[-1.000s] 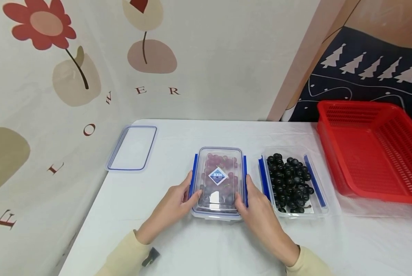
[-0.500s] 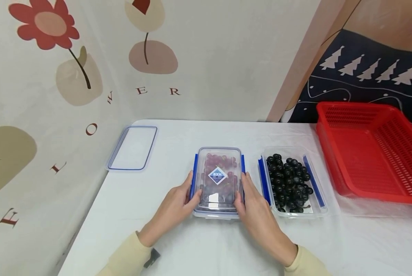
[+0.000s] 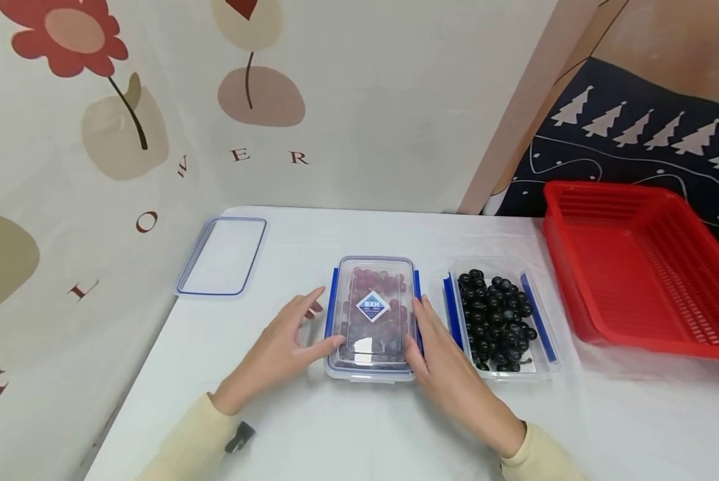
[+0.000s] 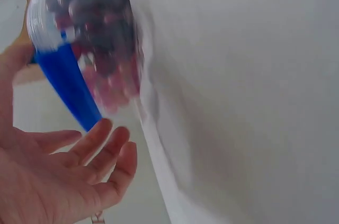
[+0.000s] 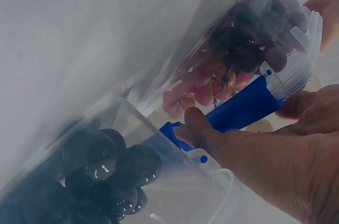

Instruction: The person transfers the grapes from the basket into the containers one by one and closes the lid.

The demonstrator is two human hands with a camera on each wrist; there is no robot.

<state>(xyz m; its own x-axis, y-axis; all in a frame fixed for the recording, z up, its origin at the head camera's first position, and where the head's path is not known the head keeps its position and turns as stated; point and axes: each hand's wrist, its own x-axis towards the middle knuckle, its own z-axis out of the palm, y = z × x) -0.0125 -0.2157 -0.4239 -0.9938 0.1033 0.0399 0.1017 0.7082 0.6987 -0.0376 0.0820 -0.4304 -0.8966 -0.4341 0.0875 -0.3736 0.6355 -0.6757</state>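
A clear lidded food container (image 3: pixel 373 364) with a blue diamond label stands at the middle of the table. Red and dark grapes (image 5: pixel 204 81) show through its walls. Blue locking flaps (image 4: pixel 66 83) run along its long sides. My left hand (image 3: pixel 275 351) is at the left side, fingers spread and apart from the flap; its thumb tip is at the lid's edge, contact unclear. My right hand (image 3: pixel 452 371) lies along the right side, fingers extended against the blue flap (image 5: pixel 243 110) and thumb at the lid's edge.
Just right stands a lidless clear container (image 3: pixel 542 366) of black grapes (image 3: pixel 498 321). A red plastic basket (image 3: pixel 630 267) is at the far right. A loose clear lid with blue seal (image 3: pixel 221 257) lies at the back left, near the patterned cloth wall (image 3: pixel 365 133).
My left hand has drawn left, away from the container's side, and its fingers have spread. The right hand stays at the right side. The head view has shifted slightly.
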